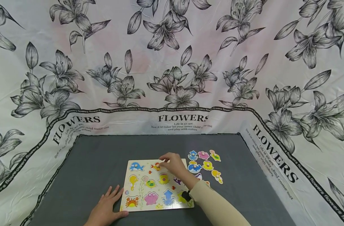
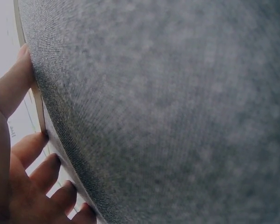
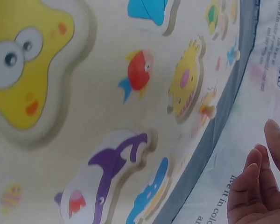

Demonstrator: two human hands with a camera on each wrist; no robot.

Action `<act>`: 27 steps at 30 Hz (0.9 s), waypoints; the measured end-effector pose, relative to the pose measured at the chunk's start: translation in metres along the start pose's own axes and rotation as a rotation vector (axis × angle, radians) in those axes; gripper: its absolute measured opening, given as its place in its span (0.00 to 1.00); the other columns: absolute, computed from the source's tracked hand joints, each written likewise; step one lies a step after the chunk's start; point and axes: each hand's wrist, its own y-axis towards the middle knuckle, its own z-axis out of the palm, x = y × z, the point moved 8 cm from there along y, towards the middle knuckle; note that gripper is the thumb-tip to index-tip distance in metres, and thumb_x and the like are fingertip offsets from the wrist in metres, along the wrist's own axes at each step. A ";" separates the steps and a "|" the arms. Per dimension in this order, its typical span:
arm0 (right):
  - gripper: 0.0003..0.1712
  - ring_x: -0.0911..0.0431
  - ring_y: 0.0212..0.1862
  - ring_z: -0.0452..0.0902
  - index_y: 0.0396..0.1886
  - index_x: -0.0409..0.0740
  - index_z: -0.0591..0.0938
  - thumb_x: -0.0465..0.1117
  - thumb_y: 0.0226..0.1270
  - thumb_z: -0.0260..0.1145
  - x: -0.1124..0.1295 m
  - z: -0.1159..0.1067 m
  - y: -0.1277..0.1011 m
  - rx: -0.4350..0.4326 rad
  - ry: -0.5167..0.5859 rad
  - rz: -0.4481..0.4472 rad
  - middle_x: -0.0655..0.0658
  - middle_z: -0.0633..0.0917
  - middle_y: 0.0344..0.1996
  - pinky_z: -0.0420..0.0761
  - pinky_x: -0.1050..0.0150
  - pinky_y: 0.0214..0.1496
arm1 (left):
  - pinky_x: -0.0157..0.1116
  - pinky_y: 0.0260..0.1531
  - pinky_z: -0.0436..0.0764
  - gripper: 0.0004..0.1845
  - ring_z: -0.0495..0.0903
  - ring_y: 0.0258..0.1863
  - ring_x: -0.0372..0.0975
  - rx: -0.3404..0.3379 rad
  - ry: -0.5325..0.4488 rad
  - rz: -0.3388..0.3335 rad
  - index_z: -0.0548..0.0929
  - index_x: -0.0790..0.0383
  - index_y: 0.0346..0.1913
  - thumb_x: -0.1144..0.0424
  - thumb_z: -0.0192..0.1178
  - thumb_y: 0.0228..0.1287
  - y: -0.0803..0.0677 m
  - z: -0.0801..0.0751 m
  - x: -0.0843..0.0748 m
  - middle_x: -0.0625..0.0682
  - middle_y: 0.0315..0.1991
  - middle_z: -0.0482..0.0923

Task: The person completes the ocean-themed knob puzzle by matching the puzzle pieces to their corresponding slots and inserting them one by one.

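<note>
A: Which step is in hand?

B: Seating a piece, I'd judge. The right hand (image 1: 174,164) is at the far edge of the puzzle board (image 1: 138,201), its fingers (image 1: 164,159) gathered over the small orange fish piece (image 1: 156,166) in the board's top row, just right of the blue whale (image 1: 136,166).

A: Pinching its peg?

B: It looks so from the head view, but the fingertips cover the contact, and in the right wrist view the fingers (image 3: 254,186) appear only loosely curled, so I can't say for sure.

A: And the left hand?

B: The left hand (image 1: 105,208) lies flat on the grey counter (image 1: 90,163), fingers spread and relaxed, the thumb against the board's near left corner, steadying it.

A: What does the next move call for?

B: Probably turning the fish until its outline matches the recess, then pressing it level. After that, the loose pieces (image 1: 205,163) lie in a cluster just right of the board, near the right hand.
</note>
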 end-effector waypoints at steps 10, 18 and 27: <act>0.16 0.58 0.40 0.82 0.50 0.41 0.88 0.38 0.63 0.75 -0.005 -0.016 -0.005 -0.056 -0.001 -0.013 0.47 0.89 0.44 0.84 0.68 0.38 | 0.70 0.72 0.51 0.61 0.48 0.77 0.68 0.016 -0.009 -0.001 0.68 0.58 0.76 0.28 0.73 0.40 0.000 0.002 0.000 0.64 0.77 0.60; 0.17 0.55 0.42 0.84 0.52 0.39 0.87 0.38 0.64 0.74 -0.008 -0.028 -0.011 -0.067 0.025 -0.005 0.45 0.90 0.44 0.85 0.65 0.42 | 0.72 0.70 0.53 0.60 0.48 0.76 0.69 0.009 -0.001 -0.009 0.67 0.57 0.76 0.28 0.73 0.41 -0.004 0.001 0.001 0.64 0.77 0.59; 0.15 0.53 0.43 0.85 0.50 0.41 0.88 0.37 0.64 0.74 -0.020 -0.049 -0.021 -0.113 0.029 0.016 0.45 0.90 0.43 0.87 0.60 0.43 | 0.72 0.70 0.52 0.61 0.48 0.76 0.68 0.015 0.008 -0.009 0.67 0.57 0.76 0.27 0.72 0.40 -0.003 0.000 -0.004 0.64 0.77 0.59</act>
